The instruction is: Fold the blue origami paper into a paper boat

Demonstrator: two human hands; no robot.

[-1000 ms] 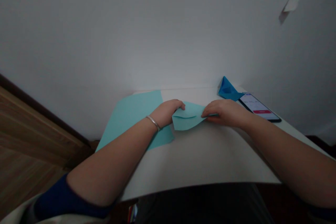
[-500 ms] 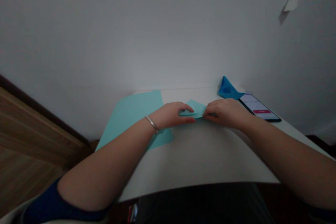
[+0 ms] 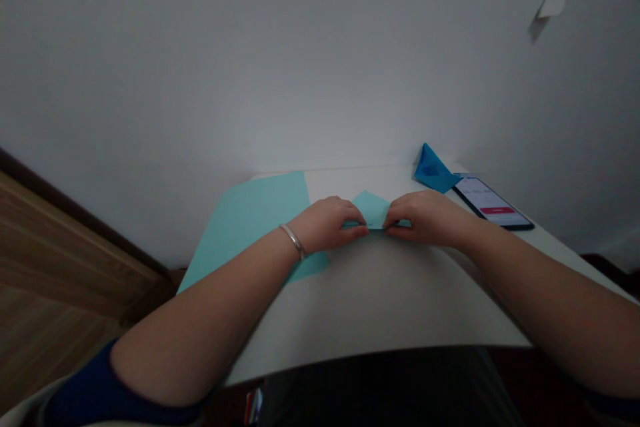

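Observation:
A small light-blue folded paper (image 3: 371, 209) lies between my hands near the middle of the table, its pointed top toward the wall and its near edge straight. My left hand (image 3: 333, 223) pinches the left part of that near edge between thumb and fingers. On the other side, my right hand (image 3: 423, 217) grips the right part of the same edge. The fingers cover both ends of the paper, so its full outline is hidden. Beneath my left wrist, which wears a silver bracelet (image 3: 293, 240), lies a larger light-blue sheet (image 3: 250, 220).
A darker blue folded paper boat (image 3: 434, 172) stands at the back right of the white table (image 3: 390, 300). It touches or overlaps the corner of a phone (image 3: 493, 203) with a lit screen. A wall (image 3: 320, 67) rises behind; wooden panelling (image 3: 60, 280) is at left.
The fingers of my left hand have closed down on the paper's near edge, and a raised flap there now lies flatter. My right hand has shifted only slightly.

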